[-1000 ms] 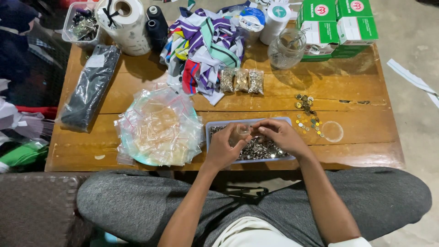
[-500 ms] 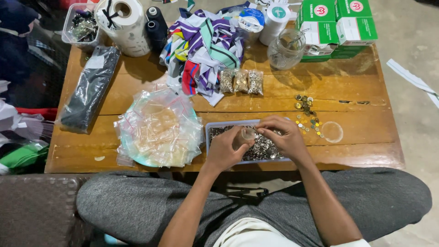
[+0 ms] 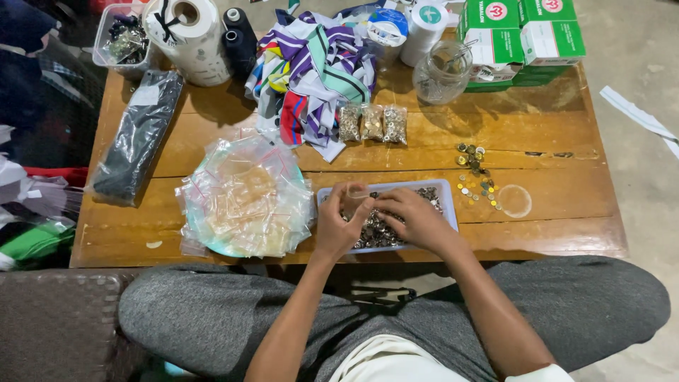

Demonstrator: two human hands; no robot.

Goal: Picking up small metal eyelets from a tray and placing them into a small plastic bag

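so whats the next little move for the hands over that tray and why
Probably drop a pinch of metal rings into the small clear bag: both hands, left hand and right hand, hold it over the tray, and three filled bags already lie nearby.

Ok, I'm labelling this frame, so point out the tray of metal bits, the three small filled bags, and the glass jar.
Tray of metal bits (image 3: 444,189): head view, on its bare right rim.
Three small filled bags (image 3: 372,122): head view, on the middle bag.
Glass jar (image 3: 440,76): head view, on its clear side wall.
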